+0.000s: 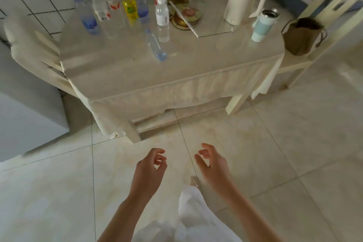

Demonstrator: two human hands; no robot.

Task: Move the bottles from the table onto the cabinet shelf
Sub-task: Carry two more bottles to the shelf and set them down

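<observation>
pale floor tiles fill the foreground, and beyond them stands a cloth-draped table (137,76) against a tiled wall. on it, far from the person, the bottles (125,10) cluster upright, with one clear bottle (155,45) lying on its side nearer the edge. left hand (149,169) and right hand (212,165) hover over the floor, fingers loosely curled, holding nothing. reaching into the tight cluster could topple neighbours, and the fallen one might roll.
</observation>
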